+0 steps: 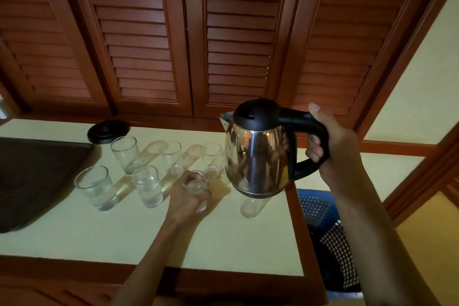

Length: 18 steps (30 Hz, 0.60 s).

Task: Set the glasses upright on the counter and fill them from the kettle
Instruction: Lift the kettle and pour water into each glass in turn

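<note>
My right hand [330,146] grips the black handle of a steel kettle [258,156], held upright in the air above the right part of the pale counter [223,238]. My left hand [188,196] is wrapped around a clear glass [195,182] standing on the counter. Several more clear glasses stand upright in two rows: front left [95,187], front middle [147,186], back left [126,154], back middle [172,158], and one [213,159] partly behind the kettle. Another glass [250,207] stands under the kettle, mostly hidden.
The kettle's black round base [108,131] sits at the back of the counter. A dark tray [32,176] covers the left side. A blue perforated basket [327,236] stands below the counter's right edge. Louvred wooden doors [223,32] rise behind.
</note>
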{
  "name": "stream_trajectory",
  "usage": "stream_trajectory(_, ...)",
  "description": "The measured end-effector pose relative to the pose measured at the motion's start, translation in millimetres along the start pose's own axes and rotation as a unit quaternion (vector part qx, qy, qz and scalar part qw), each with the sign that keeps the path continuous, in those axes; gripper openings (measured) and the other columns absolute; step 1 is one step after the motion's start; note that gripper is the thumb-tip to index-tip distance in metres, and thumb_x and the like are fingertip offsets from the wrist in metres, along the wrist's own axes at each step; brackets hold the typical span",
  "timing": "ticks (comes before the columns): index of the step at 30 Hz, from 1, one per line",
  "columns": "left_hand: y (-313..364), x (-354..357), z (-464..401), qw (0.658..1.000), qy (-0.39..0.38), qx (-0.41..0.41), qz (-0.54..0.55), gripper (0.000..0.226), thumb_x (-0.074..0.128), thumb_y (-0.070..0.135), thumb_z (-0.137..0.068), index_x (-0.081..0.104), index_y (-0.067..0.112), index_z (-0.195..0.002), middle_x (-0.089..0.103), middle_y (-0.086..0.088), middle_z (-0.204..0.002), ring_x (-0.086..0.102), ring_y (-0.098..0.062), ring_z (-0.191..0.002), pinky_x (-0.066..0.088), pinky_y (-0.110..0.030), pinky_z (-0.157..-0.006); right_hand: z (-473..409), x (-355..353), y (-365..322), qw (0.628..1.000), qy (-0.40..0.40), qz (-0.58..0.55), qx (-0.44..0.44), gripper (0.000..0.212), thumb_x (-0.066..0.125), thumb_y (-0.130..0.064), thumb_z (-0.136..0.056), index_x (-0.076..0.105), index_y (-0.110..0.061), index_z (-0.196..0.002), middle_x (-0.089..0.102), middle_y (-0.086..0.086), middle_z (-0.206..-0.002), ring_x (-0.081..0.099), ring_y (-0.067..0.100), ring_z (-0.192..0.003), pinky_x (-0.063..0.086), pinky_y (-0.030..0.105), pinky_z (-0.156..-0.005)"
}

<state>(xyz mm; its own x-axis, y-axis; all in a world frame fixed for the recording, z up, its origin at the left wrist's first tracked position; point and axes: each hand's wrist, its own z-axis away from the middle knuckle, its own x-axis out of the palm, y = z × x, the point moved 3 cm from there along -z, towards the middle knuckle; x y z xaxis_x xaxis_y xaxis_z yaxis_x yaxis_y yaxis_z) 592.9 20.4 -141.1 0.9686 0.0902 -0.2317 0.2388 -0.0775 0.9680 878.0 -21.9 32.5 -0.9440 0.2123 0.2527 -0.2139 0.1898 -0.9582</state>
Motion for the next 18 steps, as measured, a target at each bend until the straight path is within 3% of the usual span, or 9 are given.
stream_trajectory(3,10,3,7,1.000,0.025,0.001,-0.019,0.051,0.084,0.012,-0.061,0.061,0.011,-0.107,0.068,0.004,-0.101,0.065,-0.003,-0.092,0.049,-0.010,-0.073,-6,-16,-1,1.000,-0.014,-0.019,-0.002,0.032,0.075,-0.043,-0.087,0.072,-0.014,-0.074,0.043,-0.002,-0.048,0.039,0.011,-0.038,0.035,0.021,-0.041)
stream_trajectory(6,16,4,14,0.998,0.052,0.015,-0.012,0.091,0.093,0.009,-0.061,0.042,0.023,-0.136,0.061,0.004,-0.117,0.062,-0.007,-0.104,0.050,-0.020,-0.086,-13,-27,-5,0.999,-0.008,-0.022,0.022,0.027,0.078,-0.041,-0.082,0.078,-0.016,-0.073,0.046,-0.002,-0.046,0.040,0.009,-0.035,0.034,0.019,-0.038)
stream_trajectory(8,25,3,23,0.994,0.102,0.031,-0.014,0.105,0.095,0.012,-0.062,0.034,0.029,-0.145,0.054,0.001,-0.130,0.057,-0.013,-0.115,0.047,-0.025,-0.094,-15,-33,-7,1.000,-0.001,-0.014,0.027,0.029,0.080,-0.044,-0.076,0.079,-0.015,-0.074,0.046,-0.003,-0.044,0.039,0.009,-0.035,0.032,0.019,-0.037)
stream_trajectory(12,64,21,53,0.971,0.187,0.130,-0.067,0.097,0.086,0.027,-0.062,0.038,0.031,-0.145,0.045,0.017,-0.138,0.045,-0.006,-0.131,0.036,-0.019,-0.104,-18,-46,-12,0.999,0.017,0.001,0.030,0.038,0.084,-0.046,-0.068,0.074,-0.010,-0.076,0.047,-0.003,-0.044,0.038,0.009,-0.034,0.031,0.020,-0.036)
stream_trajectory(15,83,62,75,0.972,0.138,0.168,-0.085,0.084,0.081,0.024,-0.066,0.042,0.039,-0.138,0.044,0.029,-0.137,0.041,0.000,-0.134,0.031,-0.012,-0.106,-17,-55,-16,0.999,0.008,0.004,0.032,0.031,0.084,-0.043,-0.076,0.073,-0.016,-0.064,0.048,-0.003,-0.044,0.038,0.009,-0.034,0.031,0.020,-0.036)
stream_trajectory(18,69,101,75,0.986,0.072,0.119,-0.094,0.085,0.080,0.026,-0.065,0.038,0.043,-0.136,0.046,0.021,-0.137,0.041,-0.003,-0.132,0.032,-0.009,-0.103,-15,-64,-21,0.999,0.004,0.012,0.029,0.036,0.085,-0.043,-0.075,0.068,-0.012,-0.067,0.048,-0.002,-0.044,0.038,0.009,-0.033,0.030,0.020,-0.035)
